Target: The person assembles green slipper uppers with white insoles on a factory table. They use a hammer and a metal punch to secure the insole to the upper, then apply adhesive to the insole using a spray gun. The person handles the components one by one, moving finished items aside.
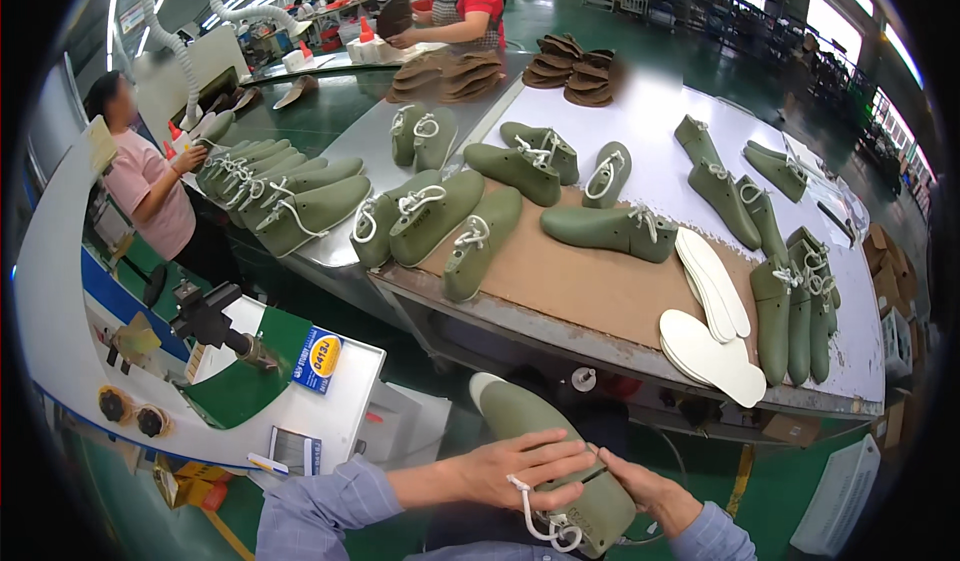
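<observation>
A green shoe last [523,411] is held low in front of me, its toe pointing up and to the left. White material [482,388] shows at the toe tip. My left hand [528,469] lies across the last's middle, fingers curled over it. On the opposite side my right hand [645,489] grips the last, its fingers partly hidden behind it. A white cord loop [527,511] hangs from the heel part below my left hand. Ahead, white insoles [712,286] lie stacked at the table edge, with another pile of insoles [712,359] beside them.
The worktable [510,323] carries several corded green lasts [600,229] and brown stacked pieces [460,78]. At left stands a white machine [335,391] with a dark clamp-like head [205,313]. A co-worker in pink [150,186] and one in red [480,1] work beyond.
</observation>
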The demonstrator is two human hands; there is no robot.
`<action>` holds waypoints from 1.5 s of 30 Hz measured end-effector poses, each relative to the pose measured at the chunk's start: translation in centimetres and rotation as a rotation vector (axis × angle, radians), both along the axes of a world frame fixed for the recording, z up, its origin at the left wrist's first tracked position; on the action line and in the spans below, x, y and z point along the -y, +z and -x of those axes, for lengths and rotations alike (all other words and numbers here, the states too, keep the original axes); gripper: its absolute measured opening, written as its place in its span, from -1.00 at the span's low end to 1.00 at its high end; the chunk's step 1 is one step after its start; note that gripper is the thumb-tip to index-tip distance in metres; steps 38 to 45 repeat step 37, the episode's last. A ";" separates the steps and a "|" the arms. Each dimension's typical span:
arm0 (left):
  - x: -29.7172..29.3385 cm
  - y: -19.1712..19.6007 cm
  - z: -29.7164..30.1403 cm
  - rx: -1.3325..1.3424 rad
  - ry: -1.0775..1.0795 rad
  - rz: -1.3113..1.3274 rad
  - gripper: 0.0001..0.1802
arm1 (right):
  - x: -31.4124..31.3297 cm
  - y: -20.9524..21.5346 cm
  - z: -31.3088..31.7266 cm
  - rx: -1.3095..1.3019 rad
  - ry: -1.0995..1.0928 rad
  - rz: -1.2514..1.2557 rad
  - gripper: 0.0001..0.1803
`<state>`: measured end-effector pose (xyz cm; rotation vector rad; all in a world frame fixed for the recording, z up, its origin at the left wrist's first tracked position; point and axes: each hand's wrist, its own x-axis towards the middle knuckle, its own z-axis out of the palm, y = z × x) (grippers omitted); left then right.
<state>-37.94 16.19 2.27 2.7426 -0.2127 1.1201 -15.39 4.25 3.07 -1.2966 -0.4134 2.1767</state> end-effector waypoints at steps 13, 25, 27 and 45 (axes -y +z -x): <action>0.4 -3.9 -2.4 -0.457 0.187 0.338 -0.34 | -2.7 -10.3 -2.8 1.244 0.672 -1.238 -0.46; 0.9 -15.7 -8.6 -0.636 0.356 0.330 -0.14 | 10.3 -13.4 1.5 1.303 0.191 -0.878 -0.65; 1.6 -15.8 -9.4 -0.637 0.322 0.353 -0.13 | 11.4 -14.5 3.6 1.337 0.392 -0.848 -0.43; 1.5 -16.6 -10.5 -0.661 0.314 0.368 -0.06 | 14.0 -11.0 1.2 0.720 -0.039 -0.391 -0.11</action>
